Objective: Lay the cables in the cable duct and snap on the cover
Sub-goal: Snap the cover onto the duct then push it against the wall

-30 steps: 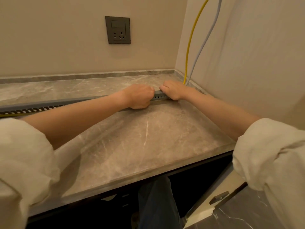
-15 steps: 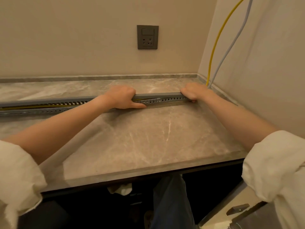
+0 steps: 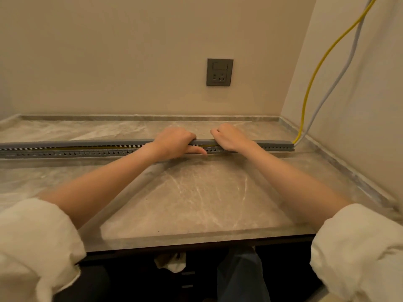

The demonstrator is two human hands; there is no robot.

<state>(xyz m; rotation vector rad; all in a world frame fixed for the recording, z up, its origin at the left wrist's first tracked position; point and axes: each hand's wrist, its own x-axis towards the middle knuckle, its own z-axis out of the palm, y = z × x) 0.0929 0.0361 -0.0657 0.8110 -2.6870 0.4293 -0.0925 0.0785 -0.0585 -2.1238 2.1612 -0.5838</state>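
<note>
Now both hands curl over the grey cover [image 3: 272,142] on the slotted cable duct [image 3: 72,152] lying along the marble countertop [image 3: 196,192]: left hand [image 3: 174,141] clamped on it, thumb out along the slots, right hand [image 3: 231,137] fisted beside it (yellow cable [image 3: 314,77] and grey cable [image 3: 335,79] enter the right end).

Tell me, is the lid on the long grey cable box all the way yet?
Not yet. Done: the yellow cable and grey cable run into the duct, and the cover sits shut on the right end. In hand: the left hand and right hand press its middle. Left: the left stretch still gapes, with yellow showing.
</note>
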